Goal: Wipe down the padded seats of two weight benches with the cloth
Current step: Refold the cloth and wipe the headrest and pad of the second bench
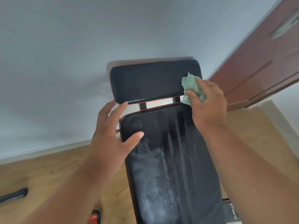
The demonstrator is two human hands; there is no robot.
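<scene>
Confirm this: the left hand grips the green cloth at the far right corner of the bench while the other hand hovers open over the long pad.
Wrong hand. The head view shows the right hand gripping the green cloth; the left hand hovers open over the long pad. The rest stands.

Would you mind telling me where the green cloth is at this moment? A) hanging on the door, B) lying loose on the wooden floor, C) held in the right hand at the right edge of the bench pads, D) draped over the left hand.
C: the right hand grips the bunched green cloth against the right end of the far pad, while the left hand is open.
</scene>
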